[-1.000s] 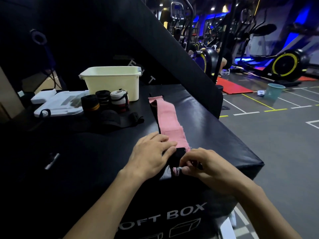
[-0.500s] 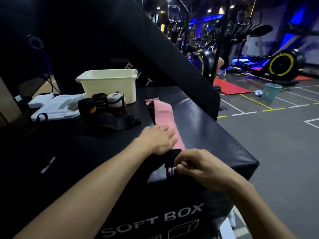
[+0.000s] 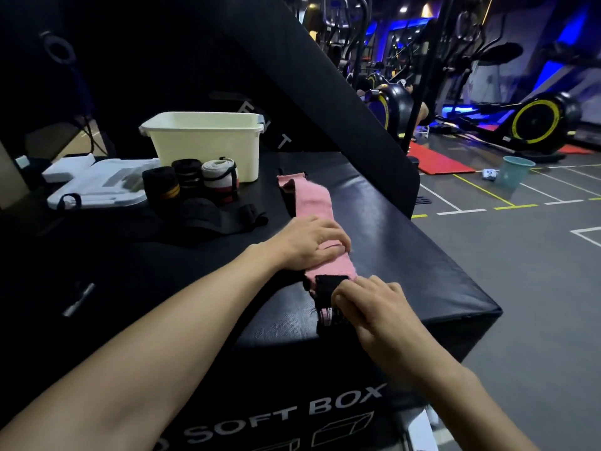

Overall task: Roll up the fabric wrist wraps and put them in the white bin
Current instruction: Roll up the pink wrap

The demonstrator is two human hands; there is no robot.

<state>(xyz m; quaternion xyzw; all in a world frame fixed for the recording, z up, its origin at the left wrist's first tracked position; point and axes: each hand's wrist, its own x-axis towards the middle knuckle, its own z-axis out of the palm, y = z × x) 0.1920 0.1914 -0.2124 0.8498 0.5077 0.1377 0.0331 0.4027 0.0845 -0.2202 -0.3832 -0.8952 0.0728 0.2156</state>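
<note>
Left hand (image 3: 307, 244) flat, fingers straight on the pink wrap (image 3: 313, 203); right hand (image 3: 369, 302) fingers pinch its black end (image 3: 327, 288). Loose pinch, and the roll starts crooked.

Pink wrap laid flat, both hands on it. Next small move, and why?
Probably start curling the black end over with the right hand: the pink wrap lies unrolled, the left hand presses it flat, and the right hand pinches that near end.

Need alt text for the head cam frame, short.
A person's left hand presses flat on a pink wrist wrap laid along a black soft box, while the right hand pinches its black near end. Three rolled wraps stand by a white bin.
</note>
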